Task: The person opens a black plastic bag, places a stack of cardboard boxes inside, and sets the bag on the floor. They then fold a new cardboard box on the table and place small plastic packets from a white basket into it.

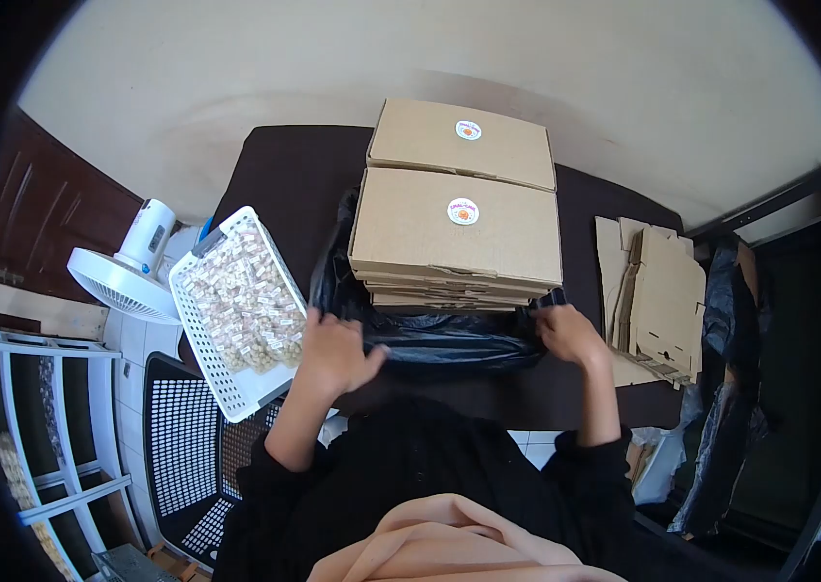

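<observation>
Plain cream wall (284, 58) stands at twelve o'clock, past a dark brown bench (284, 170). On it, a shiny, crinkly black plastic bag (449, 347) sits in the middle, bunched around the low part of a pile of flat brown cardboard boxes (454, 238). Left hand (335, 351) is at the bag's eight o'clock edge, touching it, with its thumb stuck out wide from bent fingers. Right hand (569, 332) touches the bag at four o'clock, its fingers curled. I can't tell if either hand pinches the plastic. Bag and boxes are longest from nine to three o'clock. Each top box has a round white sticker (463, 211); another brown box (430, 141) sits at twelve o'clock. At nine o'clock, a white plastic basket full of holes (205, 349) holds lots of tiny packets (246, 296). Flat cardboard pieces (663, 301) lie at three o'clock.
</observation>
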Available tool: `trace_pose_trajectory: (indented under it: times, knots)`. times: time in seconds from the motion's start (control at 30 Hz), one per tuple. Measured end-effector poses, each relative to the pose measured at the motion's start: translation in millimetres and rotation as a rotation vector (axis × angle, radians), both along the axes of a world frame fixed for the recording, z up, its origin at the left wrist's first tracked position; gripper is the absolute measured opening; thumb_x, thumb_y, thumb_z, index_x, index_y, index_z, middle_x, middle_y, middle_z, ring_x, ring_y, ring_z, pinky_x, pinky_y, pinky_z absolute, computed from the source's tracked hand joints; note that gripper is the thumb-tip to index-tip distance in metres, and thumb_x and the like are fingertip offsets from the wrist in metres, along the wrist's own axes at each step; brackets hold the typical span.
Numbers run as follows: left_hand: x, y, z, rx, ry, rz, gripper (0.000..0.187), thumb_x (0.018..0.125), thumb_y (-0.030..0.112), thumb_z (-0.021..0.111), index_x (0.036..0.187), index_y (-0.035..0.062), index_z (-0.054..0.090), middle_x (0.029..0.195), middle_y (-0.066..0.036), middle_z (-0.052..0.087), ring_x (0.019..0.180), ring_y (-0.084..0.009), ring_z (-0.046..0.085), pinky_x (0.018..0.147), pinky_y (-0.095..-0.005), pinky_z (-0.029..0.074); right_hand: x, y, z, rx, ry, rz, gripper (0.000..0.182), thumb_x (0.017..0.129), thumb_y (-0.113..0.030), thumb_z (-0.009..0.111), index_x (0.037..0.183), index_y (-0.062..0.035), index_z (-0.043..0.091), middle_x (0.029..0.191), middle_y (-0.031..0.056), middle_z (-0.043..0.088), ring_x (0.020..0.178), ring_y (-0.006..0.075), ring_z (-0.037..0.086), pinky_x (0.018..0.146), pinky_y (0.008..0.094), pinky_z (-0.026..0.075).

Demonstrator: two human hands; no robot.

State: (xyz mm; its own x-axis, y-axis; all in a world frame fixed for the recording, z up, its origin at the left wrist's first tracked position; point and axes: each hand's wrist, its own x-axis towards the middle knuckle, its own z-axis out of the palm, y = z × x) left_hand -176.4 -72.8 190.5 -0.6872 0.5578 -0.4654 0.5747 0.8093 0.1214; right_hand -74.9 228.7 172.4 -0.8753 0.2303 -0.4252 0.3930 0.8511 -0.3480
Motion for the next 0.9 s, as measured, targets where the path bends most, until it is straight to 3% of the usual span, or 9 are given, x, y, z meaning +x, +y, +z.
trace_pose_trajectory:
  times: [0.13, 0.2, 0.23, 0.33, 0.57, 0.7, 0.73, 0.83, 0.9]
  knots:
    - [-30, 3, -49, -0.038, 0.447, 0.087, 0.046, 0.079, 0.040, 0.049, 0.106, 0.0036, 0.056, 0.096, -0.012, 0.059, 0.101, -0.0230, 0.045, 0.088, -0.0366, 0.028, -36, 19, -51, 0.124, 0.043, 0.001, 0.026, 0.079, -0.016, 0.047, 0.093, 0.0001, 0.062, 0.088, 0.0224, 0.061, 0.085, 0.0363, 0.059, 0.076, 0.0432, 0.048]
    - [-60, 12, -59, -0.008, 0.468, 0.113, 0.040, 0.077, 0.037, 0.051, 0.099, 0.0051, 0.057, 0.093, -0.009, 0.057, 0.098, -0.0215, 0.043, 0.086, -0.0357, 0.028, -52, 12, -46, 0.338, 0.354, -0.035, 0.024, 0.077, -0.016, 0.049, 0.090, 0.0023, 0.060, 0.086, 0.0206, 0.061, 0.080, 0.0372, 0.060, 0.068, 0.0425, 0.050]
    - [-72, 17, -63, 0.023, 0.484, 0.130, 0.033, 0.075, 0.034, 0.053, 0.093, 0.0066, 0.058, 0.090, -0.007, 0.055, 0.096, -0.0201, 0.041, 0.084, -0.0348, 0.028, -62, 20, -59, 0.340, 0.365, -0.031, 0.024, 0.077, -0.016, 0.049, 0.090, 0.0023, 0.060, 0.086, 0.0206, 0.061, 0.080, 0.0372, 0.060, 0.068, 0.0425, 0.050]
    - [-91, 30, -73, 0.074, 0.684, 0.036, 0.023, 0.075, 0.027, 0.052, 0.089, 0.0096, 0.055, 0.078, -0.005, 0.049, 0.087, -0.0196, 0.043, 0.081, -0.0351, 0.029, -91, 41, -118, 0.253, 0.748, -0.067, 0.019, 0.077, -0.018, 0.050, 0.088, -0.0040, 0.058, 0.084, 0.0178, 0.059, 0.075, 0.0338, 0.061, 0.062, 0.0416, 0.050]
    - [-153, 60, -143, 0.336, 1.062, -0.039, 0.018, 0.078, 0.023, 0.043, 0.087, 0.0098, 0.053, 0.075, -0.005, 0.045, 0.078, -0.0199, 0.043, 0.079, -0.0374, 0.031, -96, 37, -108, 0.257, 0.663, -0.102, 0.019, 0.077, -0.018, 0.051, 0.088, -0.0044, 0.058, 0.083, 0.0170, 0.059, 0.074, 0.0333, 0.061, 0.062, 0.0411, 0.050]
    - [-187, 71, -148, 0.379, 1.098, -0.131, 0.026, 0.078, 0.023, 0.043, 0.098, 0.0100, 0.053, 0.086, -0.004, 0.044, 0.084, -0.0190, 0.041, 0.080, -0.0371, 0.032, -63, 56, -108, 0.253, 0.590, -0.139, 0.018, 0.077, -0.017, 0.051, 0.089, -0.0046, 0.057, 0.082, 0.0165, 0.059, 0.074, 0.0329, 0.061, 0.062, 0.0407, 0.050]
    - [-190, 74, -143, 0.336, 0.961, -0.087, 0.030, 0.078, 0.024, 0.044, 0.104, 0.0106, 0.053, 0.093, -0.004, 0.045, 0.090, -0.0193, 0.040, 0.080, -0.0370, 0.031, -56, 57, -106, 0.255, 0.569, -0.149, 0.018, 0.077, -0.017, 0.051, 0.089, -0.0047, 0.057, 0.082, 0.0164, 0.059, 0.074, 0.0328, 0.061, 0.062, 0.0407, 0.050]
    - [-215, 73, -150, 0.421, 1.086, -0.179, 0.032, 0.079, 0.024, 0.044, 0.107, 0.0118, 0.052, 0.099, -0.004, 0.047, 0.095, -0.0206, 0.041, 0.082, -0.0385, 0.031, -72, 75, -98, 0.258, 0.506, -0.182, 0.018, 0.078, -0.017, 0.051, 0.089, -0.0049, 0.057, 0.082, 0.0160, 0.059, 0.074, 0.0326, 0.061, 0.062, 0.0404, 0.050]
    - [-221, 74, -140, 0.326, 0.927, -0.143, 0.028, 0.079, 0.025, 0.047, 0.102, 0.0132, 0.055, 0.102, -0.003, 0.048, 0.099, -0.0216, 0.041, 0.084, -0.0407, 0.031, -82, 88, -91, 0.261, 0.461, -0.206, 0.018, 0.078, -0.017, 0.051, 0.089, -0.0050, 0.057, 0.081, 0.0158, 0.059, 0.074, 0.0324, 0.061, 0.062, 0.0402, 0.050]
